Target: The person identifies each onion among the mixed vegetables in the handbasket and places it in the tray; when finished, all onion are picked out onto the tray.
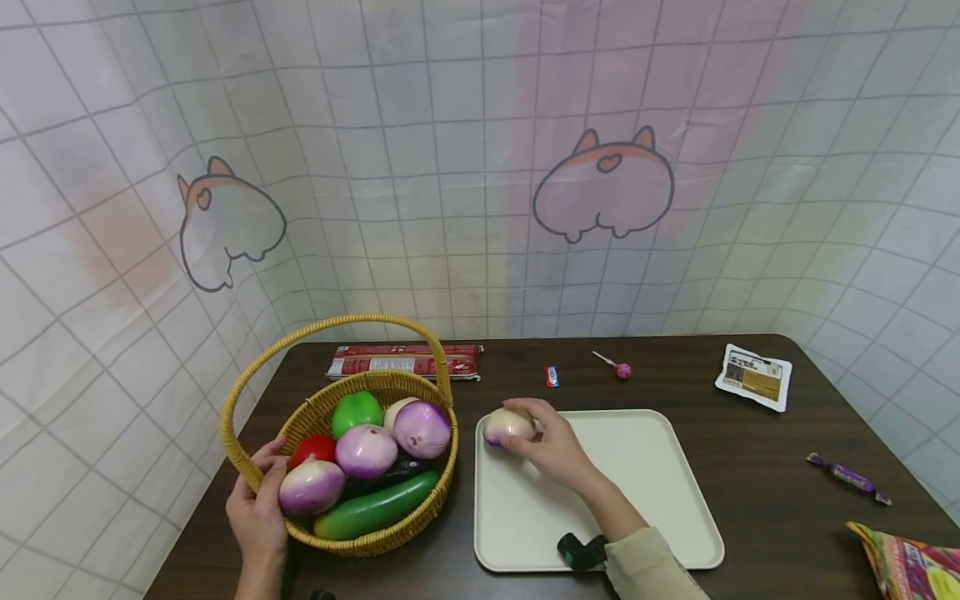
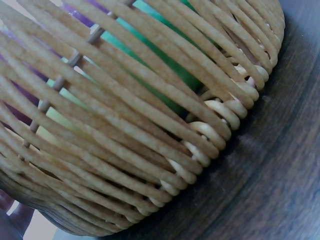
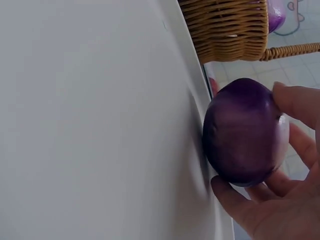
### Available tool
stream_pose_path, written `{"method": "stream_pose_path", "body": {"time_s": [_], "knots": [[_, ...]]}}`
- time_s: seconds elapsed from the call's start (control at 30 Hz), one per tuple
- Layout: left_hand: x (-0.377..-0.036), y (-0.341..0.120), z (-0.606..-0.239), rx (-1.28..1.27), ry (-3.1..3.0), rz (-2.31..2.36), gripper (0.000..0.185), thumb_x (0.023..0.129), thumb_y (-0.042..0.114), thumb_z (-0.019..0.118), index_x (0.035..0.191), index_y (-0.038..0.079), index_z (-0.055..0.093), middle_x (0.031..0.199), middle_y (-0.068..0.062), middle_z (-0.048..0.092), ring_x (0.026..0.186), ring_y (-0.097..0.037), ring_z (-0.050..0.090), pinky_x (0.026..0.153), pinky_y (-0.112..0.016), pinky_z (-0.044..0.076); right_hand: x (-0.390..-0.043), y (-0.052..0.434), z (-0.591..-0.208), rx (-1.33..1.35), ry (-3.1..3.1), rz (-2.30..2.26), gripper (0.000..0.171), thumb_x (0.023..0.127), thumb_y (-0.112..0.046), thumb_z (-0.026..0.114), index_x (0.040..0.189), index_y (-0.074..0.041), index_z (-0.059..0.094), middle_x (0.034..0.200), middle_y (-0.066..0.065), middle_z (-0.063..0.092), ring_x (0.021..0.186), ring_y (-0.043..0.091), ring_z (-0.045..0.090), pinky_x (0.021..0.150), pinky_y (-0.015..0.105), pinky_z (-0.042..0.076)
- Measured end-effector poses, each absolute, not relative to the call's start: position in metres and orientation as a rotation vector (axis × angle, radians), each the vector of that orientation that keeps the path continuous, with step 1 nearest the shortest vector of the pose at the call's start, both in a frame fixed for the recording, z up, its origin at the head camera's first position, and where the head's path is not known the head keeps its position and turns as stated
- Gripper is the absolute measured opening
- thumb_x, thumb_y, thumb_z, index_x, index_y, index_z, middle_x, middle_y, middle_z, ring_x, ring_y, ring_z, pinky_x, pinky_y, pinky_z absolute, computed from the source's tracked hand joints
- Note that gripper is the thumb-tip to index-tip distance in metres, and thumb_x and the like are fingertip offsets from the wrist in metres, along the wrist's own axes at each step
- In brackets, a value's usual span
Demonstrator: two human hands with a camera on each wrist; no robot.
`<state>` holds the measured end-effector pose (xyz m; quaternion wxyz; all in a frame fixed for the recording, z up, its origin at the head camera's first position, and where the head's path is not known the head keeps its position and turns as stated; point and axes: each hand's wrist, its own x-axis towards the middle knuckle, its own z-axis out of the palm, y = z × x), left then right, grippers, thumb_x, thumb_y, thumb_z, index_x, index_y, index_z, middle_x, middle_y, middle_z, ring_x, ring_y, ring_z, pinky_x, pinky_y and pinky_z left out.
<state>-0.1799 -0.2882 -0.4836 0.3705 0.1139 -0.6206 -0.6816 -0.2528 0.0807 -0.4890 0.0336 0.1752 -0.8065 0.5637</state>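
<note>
A wicker basket (image 1: 247, 392) with a tall handle stands at the table's left. It holds several purple onions (image 1: 366, 450), a green pepper (image 1: 356, 410), a red vegetable (image 1: 313, 448) and a cucumber (image 1: 375, 505). My left hand (image 1: 258, 508) grips the basket's near left rim; its wrist view shows only the woven wall (image 2: 150, 125). My right hand (image 1: 543, 442) holds one purple onion (image 1: 506, 427) (image 3: 245, 132) at the far left corner of the cream tray (image 1: 645, 492) (image 3: 90, 125), fingers curled round it.
Along the table's far edge lie a red packet (image 1: 405, 361), a small sweet (image 1: 552, 376), a lollipop (image 1: 617, 365) and a white sachet (image 1: 753, 377). A purple-wrapped candy (image 1: 849, 477) and a colourful bag (image 1: 911, 562) sit at the right. A patterned curtain hangs behind.
</note>
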Motion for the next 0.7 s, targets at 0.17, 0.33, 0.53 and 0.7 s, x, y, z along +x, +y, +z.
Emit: {"method": "stream_pose_path", "body": {"time_s": [0.17,0.33,0.53,0.7], "knots": [[-0.1798,-0.2881,-0.4837,0.292,-1.587,-1.748,0.019,0.093,-0.001,0.060,0.094,-0.019,0.059,0.109,-0.007,0.071,0.109,-0.019,0.059,0.092,-0.018,0.040,-0.2522,0.0796,-0.4895,0.541,-2.513,1.732,0.063,0.078,-0.012,0.083,0.134,-0.011,0.056,0.130,0.007,0.056,0.116,0.025,0.054,0.090,0.043,0.051],[-0.1795,-0.2884,-0.4840,0.291,-1.581,-1.752,0.019,0.093,0.000,0.060,0.094,-0.019,0.059,0.109,-0.007,0.071,0.109,-0.019,0.059,0.092,-0.018,0.040,-0.2522,0.0790,-0.4911,0.578,-2.554,1.675,0.065,0.075,-0.012,0.084,0.133,-0.007,0.056,0.130,0.008,0.056,0.110,0.024,0.055,0.085,0.034,0.049],[-0.1796,-0.2880,-0.4836,0.286,-1.580,-1.752,0.020,0.093,0.000,0.061,0.094,-0.019,0.058,0.109,-0.007,0.071,0.109,-0.019,0.059,0.091,-0.018,0.040,-0.2529,0.0788,-0.4929,0.627,-2.567,1.634,0.064,0.071,-0.009,0.086,0.129,-0.006,0.058,0.131,0.012,0.055,0.107,0.027,0.056,0.085,0.038,0.047],[-0.1795,-0.2874,-0.4831,0.285,-1.580,-1.756,0.020,0.093,0.000,0.060,0.094,-0.020,0.058,0.109,-0.007,0.071,0.109,-0.019,0.059,0.091,-0.018,0.040,-0.2527,0.0790,-0.4930,0.632,-2.593,1.610,0.068,0.071,-0.010,0.086,0.131,-0.005,0.056,0.132,0.013,0.054,0.106,0.027,0.057,0.086,0.039,0.048]]}}
